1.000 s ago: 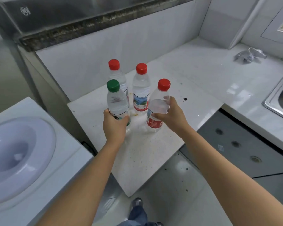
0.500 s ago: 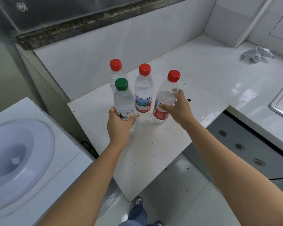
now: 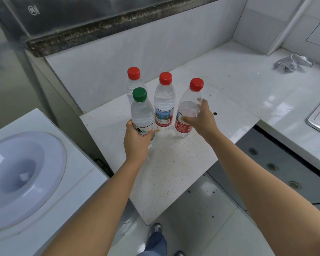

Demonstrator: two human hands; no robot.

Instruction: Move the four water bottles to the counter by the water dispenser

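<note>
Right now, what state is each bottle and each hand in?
Green-capped bottle: capped, upright, gripped low by the left hand.
Right red-capped bottle: capped, tilted, part full, held by the right hand.
Middle red-capped bottle: capped, upright on the counter, free.
Back red-capped bottle: capped, upright, free, partly hidden.

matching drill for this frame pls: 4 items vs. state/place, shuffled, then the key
Items:
1. green-capped bottle
2. rightmost red-capped bottle
3. crumpled foil
4. water dispenser

States:
A. lying loose on the far counter
B. gripped low by the left hand
C. standing left of the counter
D. right hand around it

Pairs: 1-B, 2-D, 3-A, 4-C
</note>
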